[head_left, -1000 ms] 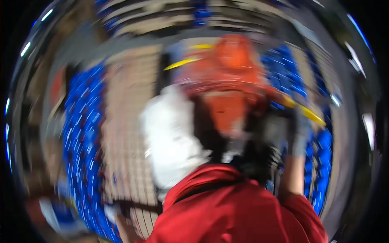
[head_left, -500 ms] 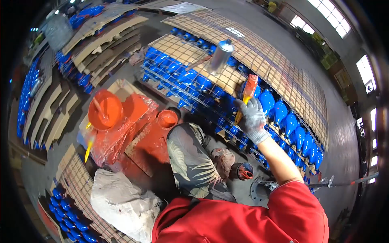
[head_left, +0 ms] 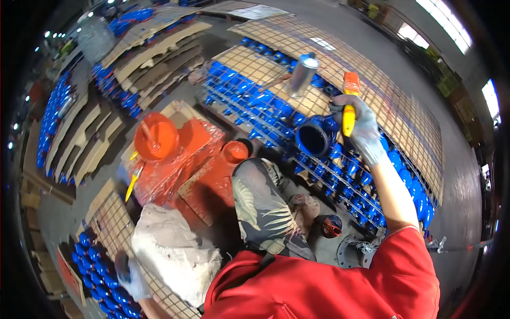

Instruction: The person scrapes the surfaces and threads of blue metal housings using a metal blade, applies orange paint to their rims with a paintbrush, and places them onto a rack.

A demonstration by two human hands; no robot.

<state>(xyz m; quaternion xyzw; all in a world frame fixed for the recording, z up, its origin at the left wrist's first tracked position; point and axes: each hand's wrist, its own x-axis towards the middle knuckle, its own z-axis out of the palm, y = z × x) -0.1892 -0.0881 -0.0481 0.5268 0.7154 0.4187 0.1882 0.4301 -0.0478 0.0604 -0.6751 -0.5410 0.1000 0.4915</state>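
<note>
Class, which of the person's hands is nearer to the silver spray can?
Right. The right hand, holding the brush, is just below and right of the silver spray can; the left hand is far off, at lower left.

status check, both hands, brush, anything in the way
Right hand gripping yellow-handled brush. Left hand by wire mesh, grip unclear. Silver can standing near brush, possible obstacle.

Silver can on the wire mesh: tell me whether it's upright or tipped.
Upright: the silver can stands base-down on the wire mesh, its narrower top end up.
</note>
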